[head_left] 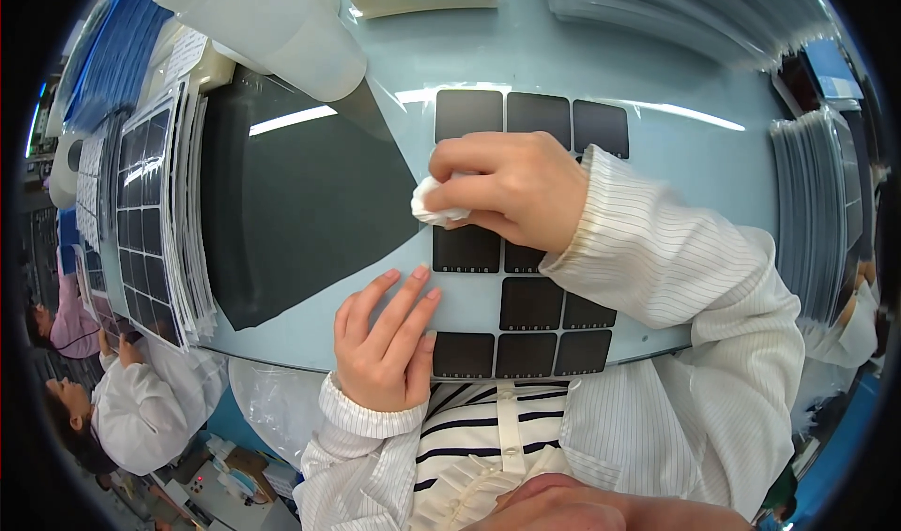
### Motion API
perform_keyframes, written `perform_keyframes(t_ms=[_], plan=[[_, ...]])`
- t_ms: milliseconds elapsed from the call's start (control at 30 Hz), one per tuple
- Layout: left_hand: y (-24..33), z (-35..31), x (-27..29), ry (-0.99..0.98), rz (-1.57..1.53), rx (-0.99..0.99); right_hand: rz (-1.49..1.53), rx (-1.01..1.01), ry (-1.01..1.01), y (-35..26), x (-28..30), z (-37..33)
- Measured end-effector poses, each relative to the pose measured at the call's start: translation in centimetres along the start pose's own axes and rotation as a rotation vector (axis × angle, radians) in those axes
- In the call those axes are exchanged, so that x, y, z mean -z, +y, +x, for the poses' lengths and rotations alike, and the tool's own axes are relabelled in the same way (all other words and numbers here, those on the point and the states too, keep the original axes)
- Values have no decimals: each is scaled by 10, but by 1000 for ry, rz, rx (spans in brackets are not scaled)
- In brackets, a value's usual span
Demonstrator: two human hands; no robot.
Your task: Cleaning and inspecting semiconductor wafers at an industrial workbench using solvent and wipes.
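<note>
The right hand [516,189] has its fingers bent and pinched on a white wad [436,210], which pokes out on the left side of that hand. The wad is a lump, so it has no long way that I can see. It is at the left edge of the dark squares [466,251], which sit in rows on the pale tabletop [704,170]. All together the rows are longer from the far side to the person's tummy than from side to side. The right hand is right over them, so it is the nearer one. The left hand [385,353] is by the near left corner, palm down, fingers a bit spread, and I see nothing in it. The two hands do not touch. A big dark sheet [300,193] lies to the left of the wad.

The right hand and the striped sleeve [648,240] cover most of the second row and the right end of the third. The bottom of the wad is hidden, so I can't tell if it rests on anything. I also can't tell if the left thumb touches the corner square. The people [150,409] by the left rim look small and tipped over
</note>
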State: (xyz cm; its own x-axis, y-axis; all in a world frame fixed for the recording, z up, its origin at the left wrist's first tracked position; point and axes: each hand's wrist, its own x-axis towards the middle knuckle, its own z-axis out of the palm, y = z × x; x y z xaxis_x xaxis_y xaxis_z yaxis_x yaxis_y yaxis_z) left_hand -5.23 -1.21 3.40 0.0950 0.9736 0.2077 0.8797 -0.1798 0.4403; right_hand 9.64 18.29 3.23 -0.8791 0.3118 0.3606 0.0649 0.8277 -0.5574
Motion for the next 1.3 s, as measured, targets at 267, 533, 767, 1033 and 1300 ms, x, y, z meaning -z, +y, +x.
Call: perform_keyframes(t_ms=[267, 533, 767, 1033, 1300], plan=[[-2, -2, -1, -15, -11, 12, 179, -255, -228, 1, 65, -62], [2, 0, 0, 7, 23, 4, 29, -212, -172, -7, 64, -70], [1, -1, -4, 52, 0, -32, 105, -32, -15, 9, -3, 8], [-4, -7, -8, 103, 4, -57, 229, -281, -99, 25, 58, -63], [1, -4, -6, 89, 34, -46, -5, -412, 126, 29, 69, -85]])
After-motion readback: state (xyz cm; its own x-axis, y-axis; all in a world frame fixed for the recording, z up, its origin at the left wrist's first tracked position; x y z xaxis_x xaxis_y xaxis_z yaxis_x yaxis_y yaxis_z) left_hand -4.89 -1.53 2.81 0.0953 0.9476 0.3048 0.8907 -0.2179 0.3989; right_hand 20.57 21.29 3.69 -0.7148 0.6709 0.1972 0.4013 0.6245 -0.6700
